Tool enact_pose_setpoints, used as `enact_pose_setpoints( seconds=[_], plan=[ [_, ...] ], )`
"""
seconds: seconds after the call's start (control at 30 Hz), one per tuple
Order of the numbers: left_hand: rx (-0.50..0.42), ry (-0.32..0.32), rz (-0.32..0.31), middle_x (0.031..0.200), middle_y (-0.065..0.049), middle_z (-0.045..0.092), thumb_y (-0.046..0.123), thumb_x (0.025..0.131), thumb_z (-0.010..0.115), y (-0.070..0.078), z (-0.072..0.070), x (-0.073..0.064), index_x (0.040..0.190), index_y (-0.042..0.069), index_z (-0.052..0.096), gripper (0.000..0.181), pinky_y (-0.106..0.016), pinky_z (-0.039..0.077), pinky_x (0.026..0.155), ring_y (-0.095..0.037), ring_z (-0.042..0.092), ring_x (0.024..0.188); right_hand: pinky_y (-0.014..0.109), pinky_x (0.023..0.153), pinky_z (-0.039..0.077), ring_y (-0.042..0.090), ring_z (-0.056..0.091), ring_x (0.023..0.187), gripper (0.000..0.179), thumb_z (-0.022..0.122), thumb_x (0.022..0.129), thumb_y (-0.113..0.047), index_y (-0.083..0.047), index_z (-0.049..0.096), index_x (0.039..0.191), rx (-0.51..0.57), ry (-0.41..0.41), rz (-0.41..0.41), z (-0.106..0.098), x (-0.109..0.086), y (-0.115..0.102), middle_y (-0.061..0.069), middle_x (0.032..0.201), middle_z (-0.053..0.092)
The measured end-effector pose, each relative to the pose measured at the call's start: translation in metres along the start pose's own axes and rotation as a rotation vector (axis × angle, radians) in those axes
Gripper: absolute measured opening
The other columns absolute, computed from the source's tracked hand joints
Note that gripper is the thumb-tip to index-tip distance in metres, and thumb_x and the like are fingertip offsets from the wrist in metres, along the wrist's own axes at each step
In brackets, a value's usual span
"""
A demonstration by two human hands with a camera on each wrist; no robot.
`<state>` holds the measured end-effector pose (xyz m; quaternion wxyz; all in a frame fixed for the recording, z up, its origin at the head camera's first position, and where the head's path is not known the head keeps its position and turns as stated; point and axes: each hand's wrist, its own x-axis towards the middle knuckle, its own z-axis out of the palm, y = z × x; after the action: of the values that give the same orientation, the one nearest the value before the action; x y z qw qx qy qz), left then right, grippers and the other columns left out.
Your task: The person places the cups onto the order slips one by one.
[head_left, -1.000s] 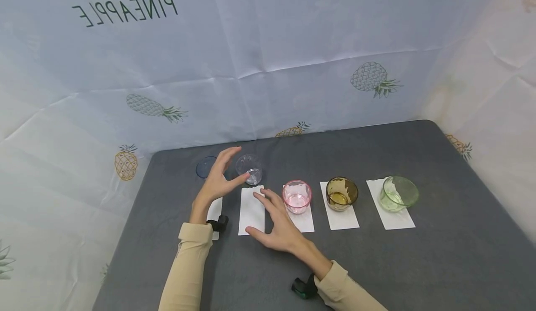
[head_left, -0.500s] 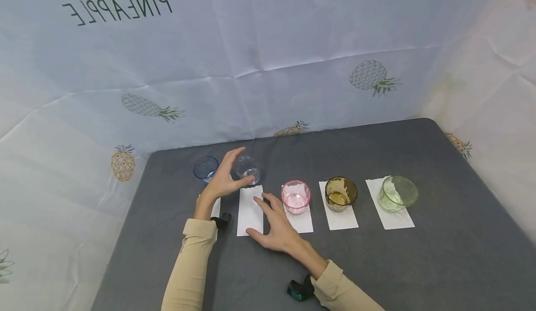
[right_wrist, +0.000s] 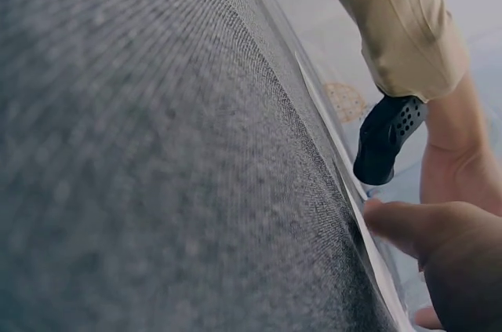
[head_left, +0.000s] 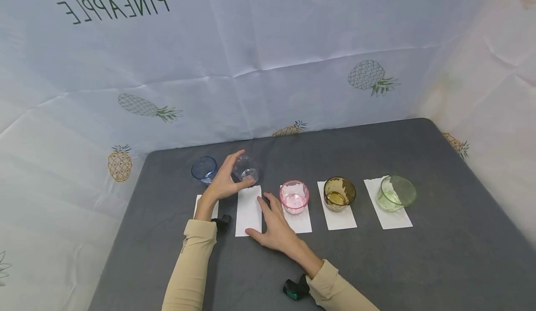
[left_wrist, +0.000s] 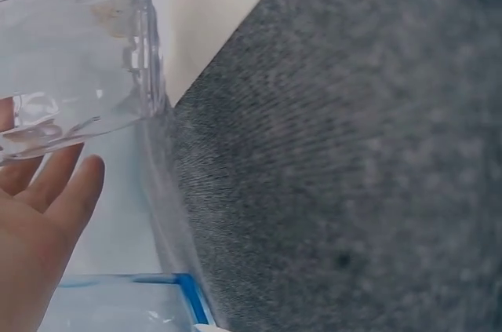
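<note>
head view lets me see the left hand [head_left: 221,183] at the clear cup [head_left: 250,168], which stands behind and to the left of the pink cup [head_left: 294,197]. its thumb and fingers are spread around the clear cup's left side, but i cannot tell whether they grasp it; the left wrist view also does not make this certain. the right hand [head_left: 276,231] is to the left of the pink cup and somewhat in front, with fingers spread and grasping nothing. a white paper sheet [head_left: 248,213] lies also left of the pink cup. the blue cup [head_left: 204,168] is farther left, the amber cup [head_left: 339,193] just to the right, and the green cup [head_left: 396,193] beyond it.

to hold the clear cup well, in my opinion, the thumb and fingers should meet opposite sides with soft and equal pressure, because such a smooth wall can probably slip. it is also wise to keep the wrist away from the blue cup, and the right hand's knuckles away from the pink cup.
</note>
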<state>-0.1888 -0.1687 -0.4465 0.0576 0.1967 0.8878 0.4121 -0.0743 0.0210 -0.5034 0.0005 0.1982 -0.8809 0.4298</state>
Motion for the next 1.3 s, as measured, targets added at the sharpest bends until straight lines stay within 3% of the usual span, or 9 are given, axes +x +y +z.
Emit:
enact_pose_setpoints(
  seconds=[0.57, 0.97, 1.3],
  plan=[
    [-0.073, 0.027, -0.023, 0.162, -0.019, 0.037, 0.021, 0.087, 0.080, -0.011, 0.003, 0.004, 0.158, 0.008, 0.032, 0.087, -0.063, 0.035, 0.120, -0.043, 0.041, 0.147, 0.062, 0.118, 0.037, 0.047, 0.033, 0.148, 0.084, 0.085, 0.084, -0.031, 0.013, 0.047, 0.145, -0.033, -0.002, 0.034, 0.001, 0.002, -0.002, 0.029, 0.156, 0.035],
    [-0.115, 0.039, -0.011, 0.154, -0.024, 0.045, 0.015, 0.089, 0.080, -0.015, 0.002, 0.008, 0.155, 0.001, 0.037, 0.080, -0.060, 0.039, 0.118, -0.046, 0.047, 0.141, 0.064, 0.116, 0.037, 0.050, 0.033, 0.146, 0.082, 0.085, 0.083, -0.028, 0.015, 0.048, 0.143, -0.037, 0.004, 0.009, 0.002, 0.003, -0.001, 0.032, 0.155, 0.036],
    [-0.104, 0.039, -0.026, 0.155, -0.030, 0.042, 0.009, 0.090, 0.076, -0.010, 0.001, 0.007, 0.156, -0.004, 0.033, 0.079, -0.061, 0.037, 0.119, -0.048, 0.043, 0.143, 0.064, 0.116, 0.038, 0.049, 0.033, 0.147, 0.082, 0.085, 0.083, -0.029, 0.014, 0.049, 0.143, -0.040, 0.008, 0.011, 0.003, 0.001, 0.000, 0.031, 0.155, 0.036]
  ],
)
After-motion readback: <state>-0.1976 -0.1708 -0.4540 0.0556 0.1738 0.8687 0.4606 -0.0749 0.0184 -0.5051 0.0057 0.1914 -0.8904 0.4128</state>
